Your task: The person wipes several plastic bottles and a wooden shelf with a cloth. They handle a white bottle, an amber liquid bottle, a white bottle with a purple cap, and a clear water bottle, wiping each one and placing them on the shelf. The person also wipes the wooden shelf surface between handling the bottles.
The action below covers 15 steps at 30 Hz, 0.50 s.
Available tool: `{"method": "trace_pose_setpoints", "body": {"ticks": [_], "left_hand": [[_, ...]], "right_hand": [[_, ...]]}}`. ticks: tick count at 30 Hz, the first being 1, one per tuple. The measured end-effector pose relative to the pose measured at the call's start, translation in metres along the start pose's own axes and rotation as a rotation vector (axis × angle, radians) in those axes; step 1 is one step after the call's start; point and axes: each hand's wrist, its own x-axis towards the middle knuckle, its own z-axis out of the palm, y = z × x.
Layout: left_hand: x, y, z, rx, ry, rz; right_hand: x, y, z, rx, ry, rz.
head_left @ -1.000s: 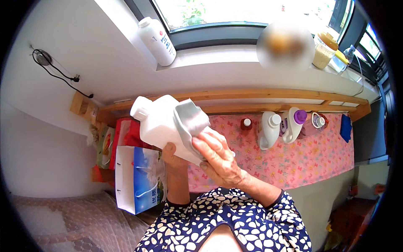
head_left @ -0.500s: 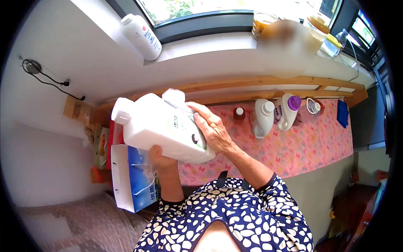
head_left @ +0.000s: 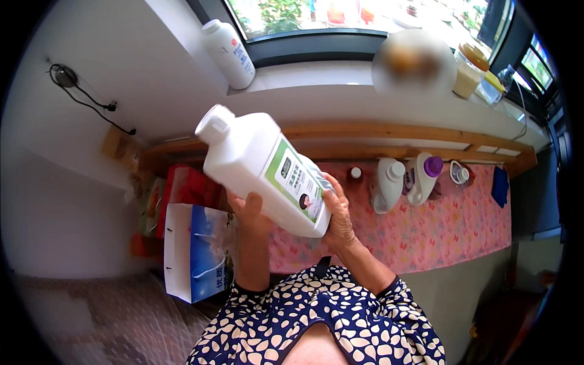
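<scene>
A large white plastic bottle (head_left: 267,176) with a white screw cap is held tilted in front of me, cap toward the upper left. Its green-edged label faces up. My left hand (head_left: 250,213) supports it from the near side, thumb against its wall and the other fingers partly hidden. Around the lower right end, near the base, my right hand (head_left: 338,213) is closed with its thumb at the edge. Something pale (head_left: 313,170) peeks out behind the bottle by the right fingers; I cannot make out what it is.
On the pink cloth (head_left: 426,243) stand a small brown bottle (head_left: 354,175), a white jug (head_left: 387,185), a purple-capped jug (head_left: 423,178) and a clear bottle (head_left: 460,174). A blue-and-white paper bag (head_left: 207,252) is at the left. Another white bottle (head_left: 229,55) stands on the windowsill.
The bottle has turned so its label shows fully, and its cap end has risen. My right hand has shifted right and lower along it. A white piece above the bottle is now mostly hidden.
</scene>
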Motion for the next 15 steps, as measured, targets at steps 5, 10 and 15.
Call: {"method": "trace_pose_setpoints", "body": {"ticks": [5, 10, 15], "left_hand": [[-0.002, 0.017, 0.024, -0.013, 0.024, 0.131], [-0.008, 0.012, 0.009, -0.095, 0.153, -0.168], [-0.036, -0.006, -0.015, -0.288, 0.028, -0.376]], "right_hand": [[-0.002, -0.008, 0.005, -0.224, -0.037, -0.198], [-0.012, -0.023, 0.011, -0.945, -0.278, -0.509], [-0.005, -0.043, 0.049, -1.114, -0.468, -0.728]]}}
